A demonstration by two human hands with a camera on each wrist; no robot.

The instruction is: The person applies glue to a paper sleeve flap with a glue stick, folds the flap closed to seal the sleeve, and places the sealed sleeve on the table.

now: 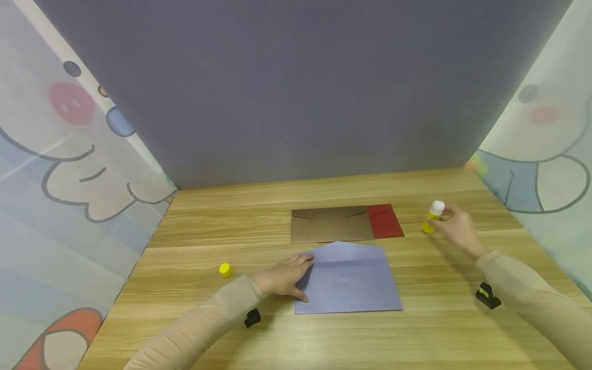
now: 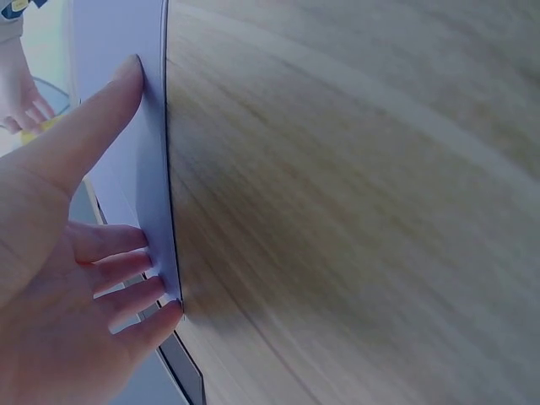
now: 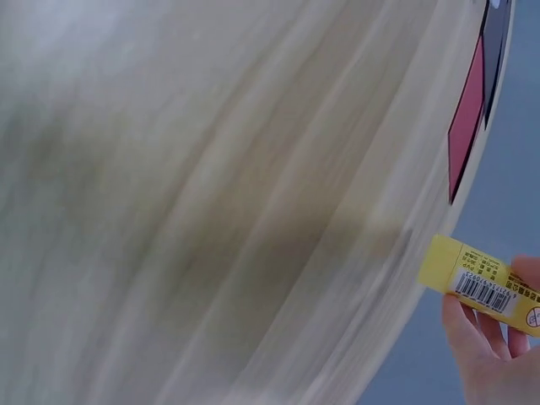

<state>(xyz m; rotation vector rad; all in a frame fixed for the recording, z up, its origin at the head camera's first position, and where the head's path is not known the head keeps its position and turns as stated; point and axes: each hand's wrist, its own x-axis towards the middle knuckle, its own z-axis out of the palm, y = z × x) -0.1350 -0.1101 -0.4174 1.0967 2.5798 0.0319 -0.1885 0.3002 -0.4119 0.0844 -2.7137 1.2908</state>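
Observation:
A lavender envelope (image 1: 349, 288) lies on the table with its pointed flap spread out at the far side. My left hand (image 1: 285, 276) rests along its left edge; in the left wrist view the thumb and fingers (image 2: 126, 261) stretch out straight over that edge. Off to the right, my right hand (image 1: 457, 228) pinches a yellow glue stick (image 1: 435, 216), white end up, its yellow base close over the table. The right wrist view shows a barcode label on the glue stick (image 3: 481, 283). A small yellow cap (image 1: 225, 270) stands left of my left hand.
Behind the lavender envelope lie a brown envelope (image 1: 330, 228) and, partly under it, a red envelope (image 1: 385, 222). A grey panel (image 1: 305, 92) rises at the table's back edge. Curtains with cartoon prints hang on both sides.

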